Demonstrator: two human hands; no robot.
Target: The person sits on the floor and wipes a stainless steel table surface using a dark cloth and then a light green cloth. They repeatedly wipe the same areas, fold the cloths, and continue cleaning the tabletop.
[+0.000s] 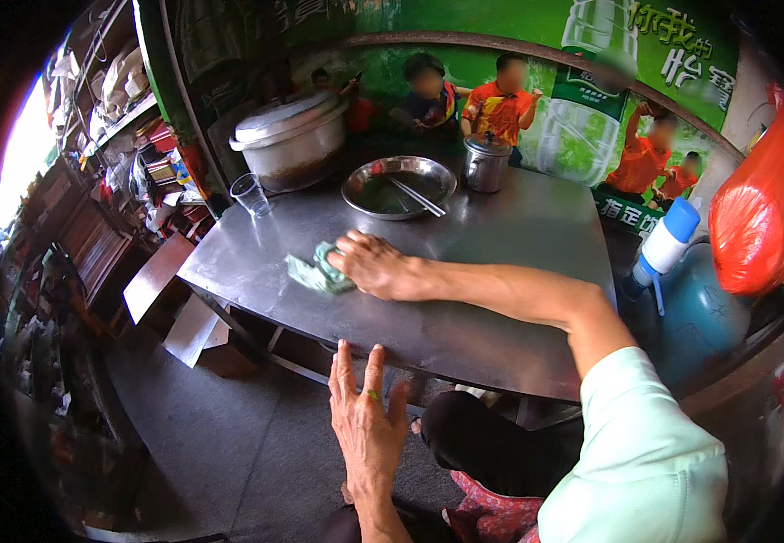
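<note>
My right hand presses a pale green cloth onto the stainless-steel tabletop, left of its middle. The cloth is bunched under my fingers, and one end spreads out to the left. Below the near table edge, my left hand hangs with fingers apart and nothing in it; a bit of green sticks to one finger. Beyond the cloth stands a round metal dish holding dark liquid, with a pair of chopsticks leaning over its rim. A clear plastic cup stands near the left edge.
A large lidded aluminium pot and a lidded metal canister stand along the back. At right are a red plastic bag and a blue water jug with a pump. Cardboard boxes sit on the floor at left.
</note>
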